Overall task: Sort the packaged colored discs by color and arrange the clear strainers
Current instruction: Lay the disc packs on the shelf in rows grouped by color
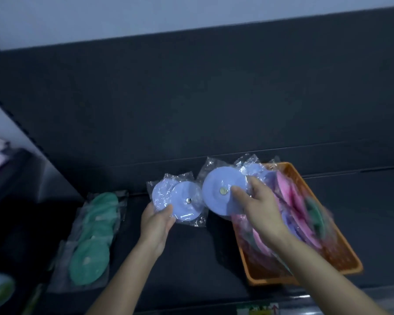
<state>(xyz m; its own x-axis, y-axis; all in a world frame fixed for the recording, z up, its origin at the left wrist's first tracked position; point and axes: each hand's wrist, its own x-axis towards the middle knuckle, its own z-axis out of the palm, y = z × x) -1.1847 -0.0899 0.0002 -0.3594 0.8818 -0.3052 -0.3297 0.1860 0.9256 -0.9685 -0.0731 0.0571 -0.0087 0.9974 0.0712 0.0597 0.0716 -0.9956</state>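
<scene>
counter (203,246) of dark material fills the frame, seen from above, with a dark panel rising behind it. on its right side sits an orange basket (266,280), set at an angle and holding packaged discs stood on edge: pink discs (287,192), lilac ones (289,221) and a green one (314,210), this last blurred. on the left of the counter a row of green discs (93,237) in clear wrappers lies flat, each overlapping the next, running from the near edge toward the back.

between that row and the basket, both hands hover above the counter. the left hand (156,226) grips a clear packet of lilac discs (180,201) from below, thumb on its near edge and fingers underneath; two discs appear to overlap inside. the right hand (257,208), over the basket's left side, pinches a second wrapped lilac disc (216,189) by its right edge, thumb on the face. the two packets sit just beside each other, the right one slightly farther back. a small metal stud (223,190) marks the centre of the right-hand disc, and another the left-hand packet.
</scene>
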